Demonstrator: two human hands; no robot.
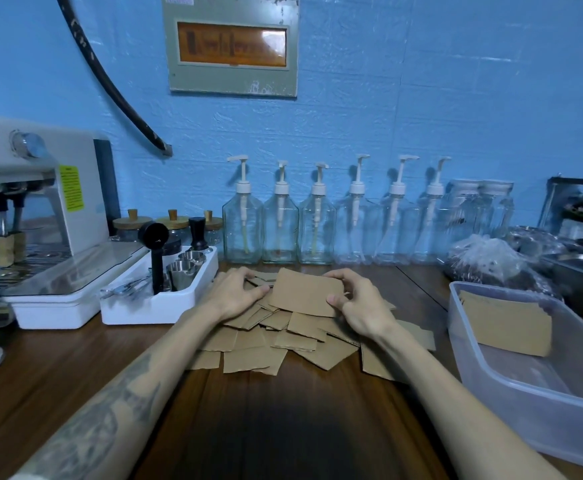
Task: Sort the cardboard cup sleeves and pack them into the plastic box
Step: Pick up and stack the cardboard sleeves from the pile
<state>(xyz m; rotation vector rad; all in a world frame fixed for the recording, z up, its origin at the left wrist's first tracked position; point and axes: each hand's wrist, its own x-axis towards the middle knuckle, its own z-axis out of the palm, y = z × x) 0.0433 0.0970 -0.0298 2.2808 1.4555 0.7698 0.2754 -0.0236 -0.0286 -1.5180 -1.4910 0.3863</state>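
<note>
A loose heap of flat brown cardboard cup sleeves (283,337) lies on the wooden counter in front of me. One sleeve (305,292) is raised above the heap's far side, held between both hands. My left hand (238,294) pinches its left edge. My right hand (359,303) grips its right edge, thumb on the front face. To the right stands the translucent plastic box (490,375), with a small stack of sleeves (506,323) leaning against its far wall.
A white espresso machine (40,209) and a white tool tray (165,292) stand at the left. Several clear pump bottles (279,226) line the blue wall behind the heap. Plastic bags (490,258) and a metal tray sit at the back right.
</note>
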